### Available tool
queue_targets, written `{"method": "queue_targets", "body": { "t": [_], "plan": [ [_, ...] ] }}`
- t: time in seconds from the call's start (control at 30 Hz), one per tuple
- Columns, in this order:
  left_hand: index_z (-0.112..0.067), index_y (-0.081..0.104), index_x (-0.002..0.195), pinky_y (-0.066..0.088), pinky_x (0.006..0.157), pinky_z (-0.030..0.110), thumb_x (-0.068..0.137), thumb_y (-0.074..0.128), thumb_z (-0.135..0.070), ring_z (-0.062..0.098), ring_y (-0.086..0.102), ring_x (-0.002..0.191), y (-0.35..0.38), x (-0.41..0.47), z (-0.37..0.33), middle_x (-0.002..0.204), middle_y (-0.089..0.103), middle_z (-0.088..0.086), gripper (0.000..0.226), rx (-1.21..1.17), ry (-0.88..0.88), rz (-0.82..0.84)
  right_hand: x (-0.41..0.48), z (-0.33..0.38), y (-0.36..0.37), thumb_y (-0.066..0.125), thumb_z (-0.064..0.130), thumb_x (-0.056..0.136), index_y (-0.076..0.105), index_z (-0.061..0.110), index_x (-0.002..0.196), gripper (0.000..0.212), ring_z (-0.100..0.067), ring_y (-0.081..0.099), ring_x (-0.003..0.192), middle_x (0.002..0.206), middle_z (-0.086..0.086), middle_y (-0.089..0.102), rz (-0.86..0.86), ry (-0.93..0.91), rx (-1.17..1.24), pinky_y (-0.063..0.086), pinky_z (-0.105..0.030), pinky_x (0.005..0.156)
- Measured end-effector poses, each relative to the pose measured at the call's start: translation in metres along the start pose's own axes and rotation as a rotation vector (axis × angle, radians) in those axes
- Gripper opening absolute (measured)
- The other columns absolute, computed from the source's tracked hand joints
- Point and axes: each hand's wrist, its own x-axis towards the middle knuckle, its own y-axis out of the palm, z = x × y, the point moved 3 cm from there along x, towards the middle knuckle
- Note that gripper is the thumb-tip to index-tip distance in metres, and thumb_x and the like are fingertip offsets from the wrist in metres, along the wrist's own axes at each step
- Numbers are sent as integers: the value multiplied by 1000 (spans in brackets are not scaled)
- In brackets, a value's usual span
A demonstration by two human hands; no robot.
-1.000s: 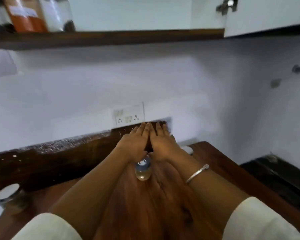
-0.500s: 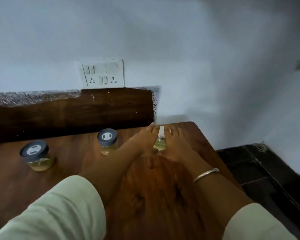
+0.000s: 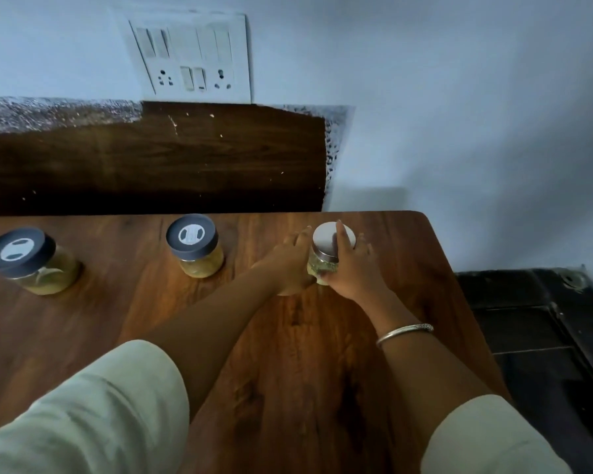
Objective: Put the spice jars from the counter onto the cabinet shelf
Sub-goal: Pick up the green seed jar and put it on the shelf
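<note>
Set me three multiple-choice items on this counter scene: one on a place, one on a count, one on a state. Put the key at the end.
1. Where is the silver-lidded jar relative to the dark-lidded jars?
A) left of both
B) between them
C) right of both

2. How many jars on the counter have dark lids?
A) one
B) two
C) four

3. The silver-lidded jar is:
A) upright, lid on
B) lying on its side
C) open, lid off

Key:
1 C: it is nearest the counter's right end, between the left hand and the right hand.
2 B: two dark lids show, and the third lid is silver.
3 A: its lid faces up and caps the glass.
</note>
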Motion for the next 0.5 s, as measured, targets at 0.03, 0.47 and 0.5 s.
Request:
{"method": "queue_targets", "body": {
  "t": [0.03, 0.47, 0.5],
  "plan": [
    [-17, -3, 150, 26, 113, 40, 84, 64, -36, 29, 17, 143, 2, 2, 1, 158, 4, 7, 96, -24, -1, 9, 4, -2, 3, 64, 50, 81, 1, 24, 150, 98, -38, 25, 139, 153, -18, 19, -10, 3, 20, 30, -46, 112],
    [-24, -12, 147, 48, 86, 28, 72, 75, -20, 29, 59, 111, 22, 21, 1, 142, 45, 12, 115, -225, 25, -104, 6, -9, 11, 73, 35, 78, 7, 13, 149, 100, -31, 40, 128, 142, -17, 36, -185, 79, 318, 41, -38, 102],
    [-25, -12, 146, 46, 87, 26, 71, 76, -21, 30, 58, 113, 21, 18, 1, 144, 42, 11, 116, -240, 40, -122, 4, -8, 8, 73, 35, 78, 7, 13, 149, 99, -31, 40, 129, 143, -16, 35, -202, 81, 345, 41, -38, 103]
  ]
}}
